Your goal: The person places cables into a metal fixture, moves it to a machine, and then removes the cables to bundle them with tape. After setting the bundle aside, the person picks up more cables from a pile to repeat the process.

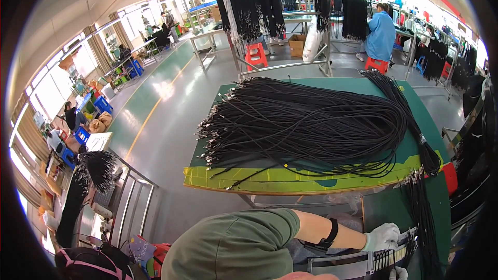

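Note:
My left hand (384, 237), in a white glove, is curled at the far edge of a metal holder (341, 266) with a pale slotted strip. Its fingers are closed, and whatever they hold is hidden. Several short black cable ends (383, 260) sit side by side along the strip. At the lower edge my right hand (398, 274), also gloved, shows only its fingertips, closed around a black cable beside the strip. A bundle of black cables (423, 218) with metal ends lies just right of the holder.
A large pile of black cables (311, 119) covers the green table (433, 116), whose front edge has yellow-green tape (259, 180). Another cable bundle (402, 106) lies at its right. Beyond stand a metal rack (324, 54) hung with cables and a co-worker in blue (381, 36) on a red stool.

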{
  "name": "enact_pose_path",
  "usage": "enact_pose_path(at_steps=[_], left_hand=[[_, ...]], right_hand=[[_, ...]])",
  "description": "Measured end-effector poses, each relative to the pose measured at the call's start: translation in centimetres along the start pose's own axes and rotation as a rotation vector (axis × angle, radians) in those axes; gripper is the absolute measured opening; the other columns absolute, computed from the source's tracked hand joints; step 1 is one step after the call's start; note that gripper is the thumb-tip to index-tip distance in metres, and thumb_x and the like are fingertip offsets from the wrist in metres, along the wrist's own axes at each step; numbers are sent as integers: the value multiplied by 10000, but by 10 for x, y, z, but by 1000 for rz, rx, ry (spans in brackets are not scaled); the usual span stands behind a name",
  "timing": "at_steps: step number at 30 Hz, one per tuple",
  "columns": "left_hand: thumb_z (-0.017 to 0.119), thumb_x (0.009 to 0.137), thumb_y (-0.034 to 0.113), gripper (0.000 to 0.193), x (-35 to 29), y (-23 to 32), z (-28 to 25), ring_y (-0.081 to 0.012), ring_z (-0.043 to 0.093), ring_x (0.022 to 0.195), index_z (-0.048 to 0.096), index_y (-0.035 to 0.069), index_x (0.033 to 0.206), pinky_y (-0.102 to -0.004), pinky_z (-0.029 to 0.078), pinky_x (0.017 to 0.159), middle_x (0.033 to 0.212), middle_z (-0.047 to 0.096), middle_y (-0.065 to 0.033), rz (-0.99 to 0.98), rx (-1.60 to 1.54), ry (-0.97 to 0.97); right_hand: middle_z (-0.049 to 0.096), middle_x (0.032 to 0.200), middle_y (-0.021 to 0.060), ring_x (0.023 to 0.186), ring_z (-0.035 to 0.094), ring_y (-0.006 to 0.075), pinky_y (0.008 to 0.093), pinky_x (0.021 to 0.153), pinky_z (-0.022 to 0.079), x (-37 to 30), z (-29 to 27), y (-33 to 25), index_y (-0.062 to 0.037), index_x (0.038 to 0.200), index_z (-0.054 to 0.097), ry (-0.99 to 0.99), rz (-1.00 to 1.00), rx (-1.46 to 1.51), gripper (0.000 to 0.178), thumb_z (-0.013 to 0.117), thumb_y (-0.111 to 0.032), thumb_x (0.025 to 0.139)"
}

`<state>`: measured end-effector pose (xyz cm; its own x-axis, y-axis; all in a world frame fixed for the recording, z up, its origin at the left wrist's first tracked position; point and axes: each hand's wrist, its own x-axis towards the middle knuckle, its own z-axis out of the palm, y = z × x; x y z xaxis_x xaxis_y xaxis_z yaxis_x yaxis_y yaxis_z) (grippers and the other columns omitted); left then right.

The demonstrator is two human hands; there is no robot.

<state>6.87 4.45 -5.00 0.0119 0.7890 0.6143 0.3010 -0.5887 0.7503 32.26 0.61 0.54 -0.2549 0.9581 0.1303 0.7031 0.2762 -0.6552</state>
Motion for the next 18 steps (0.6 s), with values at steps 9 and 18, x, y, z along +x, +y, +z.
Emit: enact_pose_path(at_steps=[9, 18], left_hand=[[784, 727, 243, 229, -1, 1, 3, -305, 599, 1000, 685, 38, 747, -426, 481, 880, 922, 680, -92, -21, -8, 6], [772, 729, 231, 205, -1, -3, 1, -299, 596, 1007, 697, 43, 763, -422, 474, 887, 913, 683, -85, -17, -23, 25]], right_hand=[[727, 1002, 108, 946, 660, 186, 312, 892, 512, 1, 2, 10, -31, 1062, 729, 4, -7, 17, 203, 738, -162, 906], [733, 1040, 99, 943, 653, 180, 297, 891, 507, 2, -1, -15, -24, 1073, 725, -15, 56, 49, 192, 721, -142, 921]])
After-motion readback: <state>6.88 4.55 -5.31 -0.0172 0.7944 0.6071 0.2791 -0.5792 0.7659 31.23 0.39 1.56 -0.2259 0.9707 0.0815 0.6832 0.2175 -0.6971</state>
